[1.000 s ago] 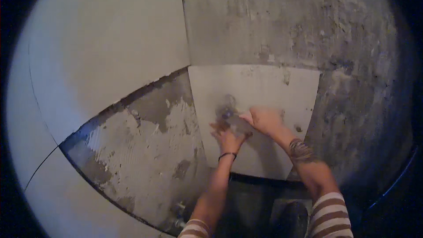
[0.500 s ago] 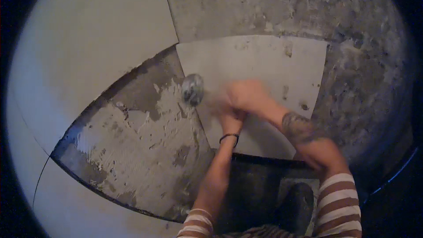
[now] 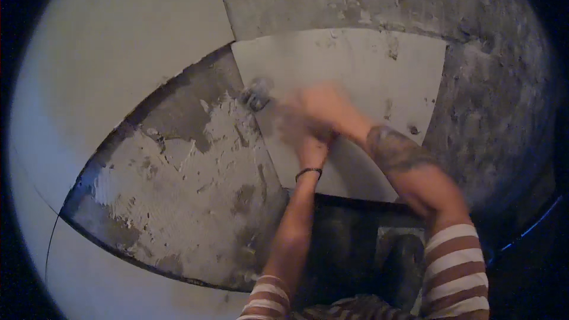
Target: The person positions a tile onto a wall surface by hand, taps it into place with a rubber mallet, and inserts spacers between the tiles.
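A mallet (image 3: 256, 95) with a rounded grey head, blurred by motion, is over the left edge of a pale floor tile (image 3: 355, 71). Its head points left, and its handle is mostly lost in blur and behind fingers. My right hand (image 3: 325, 104) is closed around the handle. Just below it, my left hand (image 3: 310, 147), with a dark band on the wrist, also closes on the handle, though its fingers are smeared. The tile has stains and chipped-looking spots along its right side. Both forearms reach up from striped sleeves.
Left of the tile is a recessed pointed section of floor with ridged, patchy adhesive (image 3: 184, 195). Large smooth pale tiles (image 3: 142, 35) border it. Rough grey concrete (image 3: 492, 101) lies beyond and to the right. A dark gap runs along the tile's near edge, by my legs.
The whole view has shifted, so the floor sits slightly higher. The mallet head and my right hand have moved up a little more than the floor; both hands stay together.
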`<state>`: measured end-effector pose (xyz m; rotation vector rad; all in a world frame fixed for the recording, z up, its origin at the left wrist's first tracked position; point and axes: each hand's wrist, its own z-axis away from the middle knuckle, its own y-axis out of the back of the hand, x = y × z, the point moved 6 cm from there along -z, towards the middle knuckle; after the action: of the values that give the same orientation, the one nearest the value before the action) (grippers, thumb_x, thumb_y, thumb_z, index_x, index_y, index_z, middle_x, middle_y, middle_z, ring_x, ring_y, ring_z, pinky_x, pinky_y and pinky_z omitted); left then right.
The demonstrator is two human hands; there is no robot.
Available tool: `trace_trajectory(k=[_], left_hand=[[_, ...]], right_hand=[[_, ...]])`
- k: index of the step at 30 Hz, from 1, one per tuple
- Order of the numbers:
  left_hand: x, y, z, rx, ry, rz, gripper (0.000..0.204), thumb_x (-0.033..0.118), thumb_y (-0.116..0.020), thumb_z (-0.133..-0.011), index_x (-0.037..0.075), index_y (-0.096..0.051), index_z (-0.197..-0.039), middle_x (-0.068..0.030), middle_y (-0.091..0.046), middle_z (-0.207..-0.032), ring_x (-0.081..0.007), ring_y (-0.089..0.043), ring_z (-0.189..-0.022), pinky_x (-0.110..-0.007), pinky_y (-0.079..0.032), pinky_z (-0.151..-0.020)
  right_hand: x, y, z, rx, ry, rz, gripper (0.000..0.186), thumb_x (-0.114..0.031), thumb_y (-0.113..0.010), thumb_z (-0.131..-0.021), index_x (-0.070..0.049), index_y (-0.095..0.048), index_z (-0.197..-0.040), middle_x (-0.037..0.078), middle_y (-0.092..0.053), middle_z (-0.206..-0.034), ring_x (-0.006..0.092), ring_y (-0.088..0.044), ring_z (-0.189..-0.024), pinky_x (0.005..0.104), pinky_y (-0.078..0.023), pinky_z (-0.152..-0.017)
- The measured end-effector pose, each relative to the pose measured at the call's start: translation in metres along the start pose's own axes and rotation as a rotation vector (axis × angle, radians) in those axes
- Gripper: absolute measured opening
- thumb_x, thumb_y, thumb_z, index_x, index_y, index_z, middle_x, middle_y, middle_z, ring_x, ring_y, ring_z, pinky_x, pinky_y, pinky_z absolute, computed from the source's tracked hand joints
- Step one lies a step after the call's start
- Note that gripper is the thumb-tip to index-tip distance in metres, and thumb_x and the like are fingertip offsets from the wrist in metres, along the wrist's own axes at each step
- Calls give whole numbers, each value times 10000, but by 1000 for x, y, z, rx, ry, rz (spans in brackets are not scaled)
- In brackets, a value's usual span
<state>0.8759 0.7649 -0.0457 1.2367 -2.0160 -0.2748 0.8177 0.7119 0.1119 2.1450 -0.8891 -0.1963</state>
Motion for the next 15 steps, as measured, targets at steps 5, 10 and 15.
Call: trace_trajectory(k=[5, 10, 15], left_hand=[[9, -3, -3, 44, -56, 248, 775, 350, -615, -757, 48, -241, -1365, -232, -117, -1434, -451, 45, -1307, -570, 47, -1030], [-28, -14, 6, -224, -6, -180, 892, 330, -638, -733, 3, -123, -1384, -252, -21, -1439, -418, 138, -1312, -550, 59, -1037], [7, -9, 0, -78, 172, 42, 1228, 513, -699, -649, -64, 138, -1339, -274, 167, -1408, -366, 194, -1308, -480, 52, -1060]], right_hand=[[37, -4, 19, 1, -214, -45, 495, -516, -471, -817, -48, -624, -865, 192, -619, -835, 376, -594, -770, 429, -477, -655], [52, 18, 155, 114, -412, -252, 371, -360, -558, -808, -27, -564, -971, 191, -582, -758, 414, -533, -675, 460, -443, -598], [79, -40, 292, 8, -650, -386, 193, -195, -492, -802, -33, -573, -867, 205, -545, -679, 424, -538, -630, 466, -437, -561]])
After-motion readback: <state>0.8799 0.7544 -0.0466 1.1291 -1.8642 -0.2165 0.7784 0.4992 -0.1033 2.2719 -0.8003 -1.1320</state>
